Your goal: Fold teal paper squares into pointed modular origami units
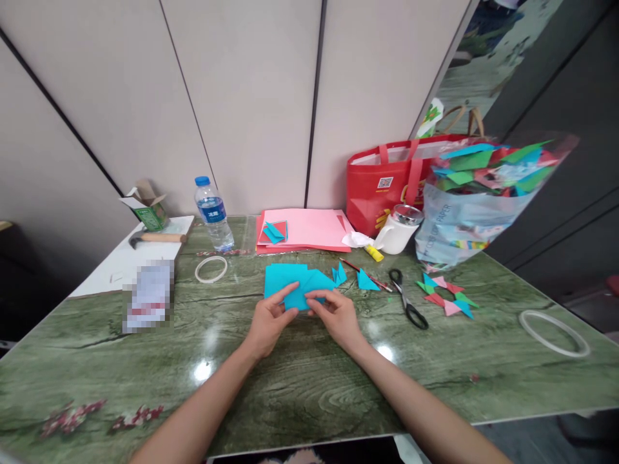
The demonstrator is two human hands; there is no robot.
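Both hands pinch a partly folded piece of blue paper [296, 300] just above the green table. My left hand [269, 322] has thumb and fingers on its left edge, while my right hand [338, 316] grips the right corner. Behind the held piece lies more blue paper [276, 276], partly hidden by it. Small folded blue pieces [340, 274] rest to the right, with a blue triangle [367, 280] beside a red pencil [352, 266]. Black-handled scissors [405, 299] lie farther right, near a folded paper ring [447, 295] in several colours.
Pink and red sheets [309, 225] lie by the wall. A water bottle [213, 216], hammer [157, 238] and small box [149, 209] stand or lie left. At right are a white mug [399, 232], red bag [367, 180], plastic bag of folded paper [464, 222] and clear ring [554, 334].
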